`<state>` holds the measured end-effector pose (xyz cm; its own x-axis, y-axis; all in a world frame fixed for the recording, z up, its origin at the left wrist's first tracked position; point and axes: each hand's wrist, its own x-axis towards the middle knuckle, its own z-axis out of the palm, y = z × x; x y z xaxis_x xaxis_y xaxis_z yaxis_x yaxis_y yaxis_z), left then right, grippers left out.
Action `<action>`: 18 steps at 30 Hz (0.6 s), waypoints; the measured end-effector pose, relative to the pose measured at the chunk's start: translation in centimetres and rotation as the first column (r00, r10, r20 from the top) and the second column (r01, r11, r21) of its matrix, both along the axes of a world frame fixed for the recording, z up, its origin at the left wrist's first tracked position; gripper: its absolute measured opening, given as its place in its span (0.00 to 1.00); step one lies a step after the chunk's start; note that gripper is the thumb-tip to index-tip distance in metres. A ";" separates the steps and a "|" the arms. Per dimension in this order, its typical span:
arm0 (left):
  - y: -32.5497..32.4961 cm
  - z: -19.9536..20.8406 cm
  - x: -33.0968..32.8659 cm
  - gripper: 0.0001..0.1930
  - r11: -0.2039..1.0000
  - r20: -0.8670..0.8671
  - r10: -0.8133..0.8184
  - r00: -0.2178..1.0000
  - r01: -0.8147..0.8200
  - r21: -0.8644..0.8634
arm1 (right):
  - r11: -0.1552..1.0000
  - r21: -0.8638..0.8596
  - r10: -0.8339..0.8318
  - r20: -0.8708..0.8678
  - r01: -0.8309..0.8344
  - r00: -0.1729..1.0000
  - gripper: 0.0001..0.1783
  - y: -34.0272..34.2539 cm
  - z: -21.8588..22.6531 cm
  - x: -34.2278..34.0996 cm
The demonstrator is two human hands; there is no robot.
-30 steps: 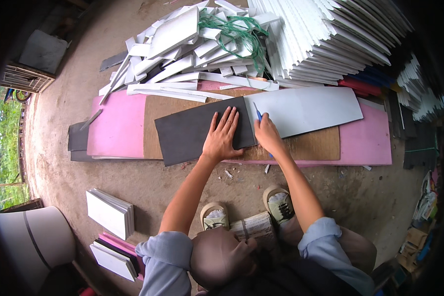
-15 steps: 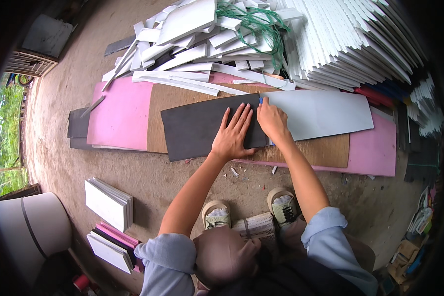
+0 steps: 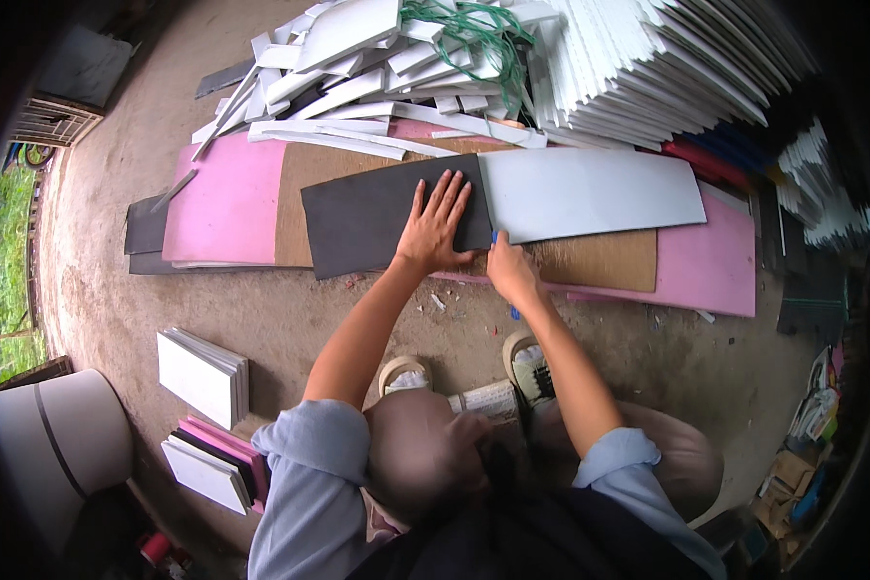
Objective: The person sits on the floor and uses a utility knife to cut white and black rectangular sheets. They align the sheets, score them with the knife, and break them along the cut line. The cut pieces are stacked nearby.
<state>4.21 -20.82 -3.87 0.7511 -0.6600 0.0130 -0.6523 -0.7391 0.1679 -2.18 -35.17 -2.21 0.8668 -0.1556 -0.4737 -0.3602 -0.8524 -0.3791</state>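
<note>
My left hand (image 3: 434, 221) lies flat with spread fingers on a black foam sheet (image 3: 353, 221). Beside that sheet's right edge a white foam sheet (image 3: 594, 192) extends to the right; whether it runs on beneath the black one is hidden. My right hand (image 3: 513, 269) is closed at the near end of the line where black and white meet. It grips a slim blue utility knife (image 3: 496, 237), mostly covered by my fingers, with no blade visible. Both sheets rest on a brown board (image 3: 609, 263).
Pink foam sheets (image 3: 224, 213) lie under the board. Beyond are a heap of white offcuts (image 3: 343, 89), tangled green twine (image 3: 474, 43) and a tall stack of white sheets (image 3: 638, 72). Small stacks of white pieces (image 3: 200, 377) stand at left, near a white roll (image 3: 87, 430).
My right hand has drawn the knife toward me along the black sheet's right edge, from the far side to the near side. My left hand stays pressed on the black sheet.
</note>
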 end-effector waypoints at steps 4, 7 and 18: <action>-0.2 0.0 0.0 0.53 0.999 0.011 -0.005 1.000 0.005 0.044 | 0.999 -0.030 0.012 0.033 -0.011 0.999 0.14 -0.3 -1.1 -4.0; -0.1 -0.2 -0.2 0.54 1.000 0.005 0.001 1.000 -0.002 0.025 | 0.996 -0.084 0.013 -0.011 -0.014 1.000 0.14 0.2 -1.4 -5.8; 0.3 0.0 0.2 0.54 0.999 -0.023 0.003 1.000 -0.004 -0.044 | 0.998 0.034 -0.067 0.200 0.062 0.978 0.13 -0.8 3.6 4.2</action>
<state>4.37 -20.56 -3.89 0.7541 -0.6563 0.0253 -0.6452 -0.7331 0.2151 2.04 -35.92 1.44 0.9332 -0.2036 -0.2962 -0.3284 -0.8180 -0.4723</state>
